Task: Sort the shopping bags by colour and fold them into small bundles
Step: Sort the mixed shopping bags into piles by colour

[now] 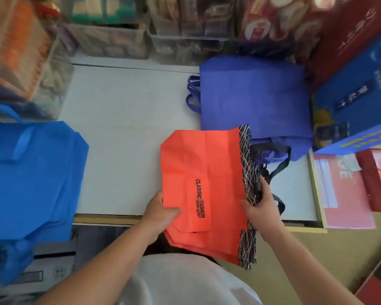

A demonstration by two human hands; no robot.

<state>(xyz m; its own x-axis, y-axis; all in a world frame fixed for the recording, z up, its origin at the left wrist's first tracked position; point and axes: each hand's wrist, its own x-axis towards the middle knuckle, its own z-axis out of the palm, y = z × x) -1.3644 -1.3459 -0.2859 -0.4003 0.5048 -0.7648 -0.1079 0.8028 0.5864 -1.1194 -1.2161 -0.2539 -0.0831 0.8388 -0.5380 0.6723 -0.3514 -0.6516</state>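
1. The shelf goods [185,23] beyond the orange bag [202,172] are showing only as blur; their labels cannot be read.
2. The blue bag [31,172], well left of the orange bag, is running out of frame at the left. The boxes [359,95] to the right of the orange bag are also being cut off.
3. The orange bag is lying flat, with its far part on the white worktop [130,128]. Its near part is overhanging the worktop's front edge, and its top panel is hiding the lower layers.
4. Bare worktop is lying open to the left of and beyond the orange bag. The purple bag [251,97] is sitting just beyond it to the right, under the far corner of the patterned band [248,172].
5. The left hand [161,211] is gripping the orange bag's left edge: thumb on top, fingers curled underneath and hidden.
6. The right hand [260,203] is pinching the patterned band, with its thumb pressing on the orange face. Its fingers are closing on the band's outer side and are partly hidden.
7. The black handles [279,164] are trailing to the right of the orange bag.
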